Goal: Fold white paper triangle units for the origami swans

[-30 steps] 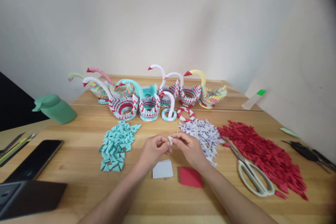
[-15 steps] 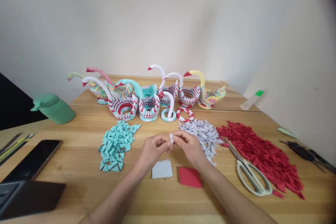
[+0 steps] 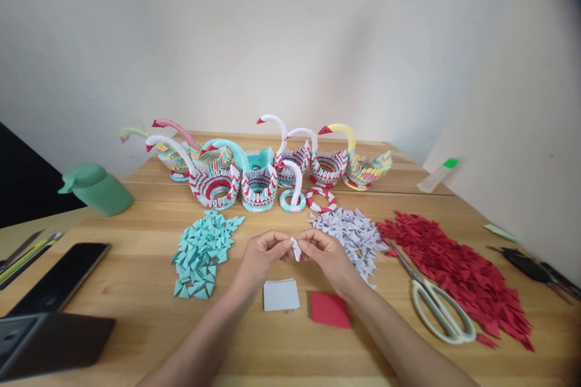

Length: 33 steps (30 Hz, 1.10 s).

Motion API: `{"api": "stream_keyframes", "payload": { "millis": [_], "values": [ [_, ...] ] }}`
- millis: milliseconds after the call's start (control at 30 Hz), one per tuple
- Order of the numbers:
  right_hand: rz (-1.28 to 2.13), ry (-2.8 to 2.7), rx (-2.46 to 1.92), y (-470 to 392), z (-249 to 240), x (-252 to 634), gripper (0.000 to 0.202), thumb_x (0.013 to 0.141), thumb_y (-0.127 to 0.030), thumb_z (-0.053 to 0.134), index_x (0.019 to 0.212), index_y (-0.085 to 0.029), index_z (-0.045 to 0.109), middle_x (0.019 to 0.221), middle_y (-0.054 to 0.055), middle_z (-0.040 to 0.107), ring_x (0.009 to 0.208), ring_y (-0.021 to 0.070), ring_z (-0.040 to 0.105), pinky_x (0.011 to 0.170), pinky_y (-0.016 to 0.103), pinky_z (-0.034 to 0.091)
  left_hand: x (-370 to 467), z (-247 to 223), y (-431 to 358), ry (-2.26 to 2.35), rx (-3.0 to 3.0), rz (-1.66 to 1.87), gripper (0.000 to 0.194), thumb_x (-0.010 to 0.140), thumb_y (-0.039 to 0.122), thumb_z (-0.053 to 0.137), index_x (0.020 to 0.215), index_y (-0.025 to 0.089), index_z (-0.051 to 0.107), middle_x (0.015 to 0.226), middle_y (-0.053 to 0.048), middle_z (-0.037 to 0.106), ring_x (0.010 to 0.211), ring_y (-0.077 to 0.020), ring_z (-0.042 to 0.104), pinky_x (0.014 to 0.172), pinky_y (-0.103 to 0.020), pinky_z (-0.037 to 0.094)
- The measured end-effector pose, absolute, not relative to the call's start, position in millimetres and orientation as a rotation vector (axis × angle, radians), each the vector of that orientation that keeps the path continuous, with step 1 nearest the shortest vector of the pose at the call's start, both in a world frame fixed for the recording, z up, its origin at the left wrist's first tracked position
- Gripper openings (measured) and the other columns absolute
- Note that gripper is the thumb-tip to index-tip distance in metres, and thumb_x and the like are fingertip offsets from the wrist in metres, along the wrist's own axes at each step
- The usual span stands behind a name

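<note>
Between my fingertips is a small folded piece of white paper, held above the table. My left hand pinches it from the left and my right hand from the right, thumbs close together. Below them lie a stack of white paper rectangles and a stack of red paper rectangles. Behind my right hand spreads a pile of pale grey-white folded triangles. To the left of my hands is a pile of turquoise folded triangles.
Several folded-paper swans stand at the back, with a red-and-white paper ring. On the right are red folded triangles and scissors. A phone, a dark device and a green container sit left.
My hands have come closer together, level around the paper piece, which has turned and now points downward. The view has shifted slightly.
</note>
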State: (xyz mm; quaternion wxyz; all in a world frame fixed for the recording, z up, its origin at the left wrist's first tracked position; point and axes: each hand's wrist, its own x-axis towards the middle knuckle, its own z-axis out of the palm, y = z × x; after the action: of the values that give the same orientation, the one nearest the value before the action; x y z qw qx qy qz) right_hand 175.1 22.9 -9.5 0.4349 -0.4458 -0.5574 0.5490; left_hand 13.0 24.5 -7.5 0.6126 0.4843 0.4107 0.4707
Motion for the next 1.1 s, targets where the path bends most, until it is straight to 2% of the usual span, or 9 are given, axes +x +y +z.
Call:
{"api": "stream_keyframes", "payload": {
  "millis": [167,367,633,1100],
  "values": [
    [1.276,-1.468,-1.127,22.9,-11.5,176.2,0.021,0.080,-0.037,0.062,0.079,-0.016,0.063,0.065,-0.001,0.059,0.062,0.0121,0.051,0.060,0.024,0.039,14.5,-9.9,23.8,0.975,1.173,1.083,0.022,0.070,0.034,0.064,0.067,0.012,0.060,0.059,-0.001,0.059,0.057,-0.0121,0.053,0.057,-0.024,0.042],
    [1.184,-1.585,-1.159,22.4,-12.1,176.7,0.020,0.081,-0.036,0.060,0.078,-0.016,0.065,0.068,0.001,0.062,0.066,0.0139,0.053,0.063,0.025,0.040,16.6,-8.3,19.4,1.233,1.424,1.122,0.014,0.073,0.026,0.058,0.067,0.014,0.060,0.062,-0.001,0.060,0.058,-0.0117,0.051,0.055,-0.022,0.038],
    [1.200,-1.524,-1.136,23.4,-9.8,177.7,0.022,0.079,-0.039,0.063,0.078,-0.017,0.064,0.066,-0.001,0.059,0.063,0.0125,0.052,0.059,0.023,0.040,14.0,-9.6,24.0,0.936,1.107,1.076,0.025,0.070,0.036,0.065,0.069,0.012,0.061,0.060,-0.001,0.061,0.058,-0.0119,0.054,0.060,-0.024,0.044],
    [1.228,-1.517,-1.130,23.3,-8.6,178.1,0.023,0.079,-0.039,0.063,0.077,-0.017,0.064,0.066,0.000,0.059,0.063,0.0129,0.052,0.061,0.024,0.040,13.9,-12.6,27.1,0.910,1.110,1.096,0.026,0.068,0.038,0.068,0.067,0.012,0.062,0.058,-0.001,0.062,0.056,-0.0119,0.055,0.058,-0.024,0.045]
  ]
}}
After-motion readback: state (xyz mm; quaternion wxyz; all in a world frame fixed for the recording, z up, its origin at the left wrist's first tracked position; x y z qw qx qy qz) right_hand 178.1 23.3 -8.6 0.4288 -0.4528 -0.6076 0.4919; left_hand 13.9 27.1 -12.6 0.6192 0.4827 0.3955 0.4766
